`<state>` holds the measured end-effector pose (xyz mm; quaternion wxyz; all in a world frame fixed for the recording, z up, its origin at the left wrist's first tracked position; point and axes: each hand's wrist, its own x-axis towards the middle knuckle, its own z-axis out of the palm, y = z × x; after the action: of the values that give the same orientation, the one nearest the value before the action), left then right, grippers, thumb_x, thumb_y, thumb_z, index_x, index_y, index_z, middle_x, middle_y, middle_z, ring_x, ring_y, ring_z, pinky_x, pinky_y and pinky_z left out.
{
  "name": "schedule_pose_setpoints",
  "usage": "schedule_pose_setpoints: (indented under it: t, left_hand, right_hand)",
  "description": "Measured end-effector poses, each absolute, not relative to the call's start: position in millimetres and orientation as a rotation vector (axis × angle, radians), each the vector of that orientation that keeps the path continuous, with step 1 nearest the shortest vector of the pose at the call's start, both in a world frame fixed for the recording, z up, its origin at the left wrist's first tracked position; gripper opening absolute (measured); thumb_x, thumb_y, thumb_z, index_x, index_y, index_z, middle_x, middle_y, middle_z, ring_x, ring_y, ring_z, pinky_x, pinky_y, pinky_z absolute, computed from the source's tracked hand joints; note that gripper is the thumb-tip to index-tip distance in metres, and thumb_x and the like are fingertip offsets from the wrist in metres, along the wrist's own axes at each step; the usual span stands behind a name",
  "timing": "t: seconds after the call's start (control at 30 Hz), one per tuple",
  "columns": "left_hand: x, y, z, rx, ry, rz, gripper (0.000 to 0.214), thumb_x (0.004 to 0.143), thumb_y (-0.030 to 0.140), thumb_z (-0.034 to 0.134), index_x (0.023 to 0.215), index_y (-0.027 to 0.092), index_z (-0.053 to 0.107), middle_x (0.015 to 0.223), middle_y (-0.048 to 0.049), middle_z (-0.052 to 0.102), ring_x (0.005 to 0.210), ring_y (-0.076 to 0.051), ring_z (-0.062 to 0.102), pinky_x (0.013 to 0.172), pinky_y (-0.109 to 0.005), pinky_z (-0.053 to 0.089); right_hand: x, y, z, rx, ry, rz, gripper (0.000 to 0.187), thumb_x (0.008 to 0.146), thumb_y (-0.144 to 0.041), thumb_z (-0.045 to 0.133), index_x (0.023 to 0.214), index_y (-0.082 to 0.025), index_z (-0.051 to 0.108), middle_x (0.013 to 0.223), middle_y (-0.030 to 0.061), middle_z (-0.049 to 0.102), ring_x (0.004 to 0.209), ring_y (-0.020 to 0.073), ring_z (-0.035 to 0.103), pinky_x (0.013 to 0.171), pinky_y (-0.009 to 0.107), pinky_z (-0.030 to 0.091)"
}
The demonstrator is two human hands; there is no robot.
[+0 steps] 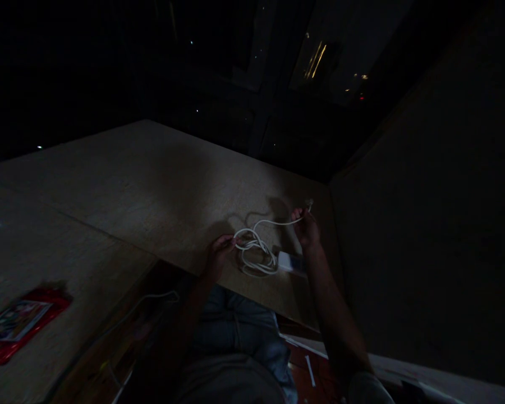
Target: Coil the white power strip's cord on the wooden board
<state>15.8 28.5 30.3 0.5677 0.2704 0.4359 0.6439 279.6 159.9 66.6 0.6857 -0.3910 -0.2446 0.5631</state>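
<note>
A white cable (258,268), loosely coiled, hangs between my two hands over the pale counter. My left hand (223,247) pinches the left side of the coil. Farther right, my right hand (306,227) is closed on the free length of the cable, with a small pale end (310,203) sticking out above the fingers; its exact kind is too dark to make out. Beside the coil, partly behind my right wrist, lies a white box-shaped object (287,261).
The stone-like counter (168,179) runs along a dark window with small lights. A red packet (25,325) lies at the left. A dark wall (425,224) rises on the right. Below the counter's near edge, another thin cable (145,297) shows in a dark recess.
</note>
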Motion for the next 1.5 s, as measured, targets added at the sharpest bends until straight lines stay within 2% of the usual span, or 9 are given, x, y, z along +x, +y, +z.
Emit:
schedule_pose_setpoints:
  t: [0.27,0.5,0.63,0.8,0.93,1.03,1.1,1.27,1.5]
  left_hand:
    - [19.5,19.7,34.6,0.477,0.939,1.406,0.045,0.050,0.033,0.093,0.081,0.017,0.064,0.105,-0.0075,0.074,0.105,-0.026,0.068,0.077,-0.031,0.052]
    - [21.2,13.8,30.6,0.502,0.971,1.400,0.061,0.048,0.029,0.094,0.097,0.017,0.061,0.103,-0.0067,0.072,0.092,-0.025,0.072,0.079,-0.036,0.054]
    - [21.8,10.5,27.5,0.635,1.042,1.402,0.066,0.052,0.027,0.092,0.111,0.019,0.061,0.108,-0.0089,0.069,0.099,-0.026,0.069,0.087,-0.039,0.053]
    - [19.9,-4.7,56.5,1.239,1.267,1.514,0.061,0.056,0.028,0.090,0.114,0.023,0.070,0.135,-0.0118,0.057,0.138,-0.033,0.041,0.117,-0.044,0.029]
    - [29.2,-17.6,73.7,1.561,1.116,1.284,0.074,0.047,0.031,0.095,0.117,0.027,0.072,0.141,-0.0115,0.056,0.145,-0.038,0.029,0.123,-0.048,0.012]
    - [45.2,-22.4,66.3,1.559,1.044,1.171,0.078,0.041,0.029,0.096,0.115,0.029,0.073,0.135,-0.0115,0.062,0.139,-0.040,0.039,0.122,-0.050,0.015]
    - [53.7,-22.6,57.0,1.521,1.072,1.188,0.059,0.049,0.025,0.093,0.105,0.030,0.076,0.120,-0.0108,0.069,0.124,-0.037,0.054,0.117,-0.048,0.027]
    - [51.2,-15.0,46.1,1.432,1.182,1.237,0.009,0.069,0.029,0.081,0.076,0.027,0.076,0.073,-0.0041,0.072,0.074,-0.023,0.064,0.076,-0.032,0.051]
    - [21.4,9.6,54.6,0.530,1.071,1.484,0.025,0.070,0.038,0.081,0.068,0.015,0.069,0.055,0.0009,0.061,0.048,-0.011,0.055,0.051,-0.023,0.045]
  right_hand:
    - [247.8,155.2,27.7,-0.993,-0.822,1.378,0.015,0.077,-0.033,0.071,0.083,-0.024,0.061,0.086,0.0042,0.072,0.090,0.0191,0.071,0.090,0.039,0.059]
    - [226.8,148.5,28.9,-1.123,-1.177,1.496,0.018,0.069,-0.030,0.071,0.083,-0.020,0.067,0.087,0.0053,0.076,0.080,0.0182,0.070,0.079,0.033,0.058]
    - [230.5,143.2,33.4,-1.144,-1.308,1.361,0.025,0.064,-0.026,0.072,0.088,-0.021,0.072,0.095,0.0029,0.077,0.089,0.0204,0.069,0.088,0.037,0.055]
    - [252.6,131.7,36.0,-1.172,-1.521,1.104,0.025,0.068,-0.026,0.072,0.093,-0.025,0.076,0.104,0.0036,0.077,0.101,0.0254,0.069,0.098,0.045,0.051]
    - [266.6,110.9,35.3,-1.218,-1.655,1.058,0.029,0.073,-0.025,0.070,0.102,-0.024,0.076,0.107,0.0044,0.076,0.099,0.0245,0.071,0.095,0.043,0.054]
    - [268.5,92.5,36.7,-1.227,-1.828,1.004,0.031,0.079,-0.022,0.065,0.108,-0.025,0.075,0.110,0.0058,0.076,0.101,0.0248,0.071,0.096,0.043,0.053]
    - [268.6,81.4,37.8,-1.209,-1.945,0.973,0.032,0.081,-0.023,0.064,0.111,-0.025,0.075,0.115,0.0074,0.074,0.105,0.0257,0.070,0.097,0.043,0.053]
    - [275.3,61.5,39.0,-1.221,-2.055,0.863,0.030,0.089,-0.028,0.061,0.116,-0.025,0.072,0.117,0.0096,0.072,0.107,0.0262,0.068,0.096,0.044,0.052]
    - [278.4,46.7,45.8,-1.149,-2.170,0.695,0.027,0.097,-0.037,0.052,0.106,-0.024,0.074,0.102,0.0087,0.074,0.099,0.0238,0.066,0.090,0.040,0.051]
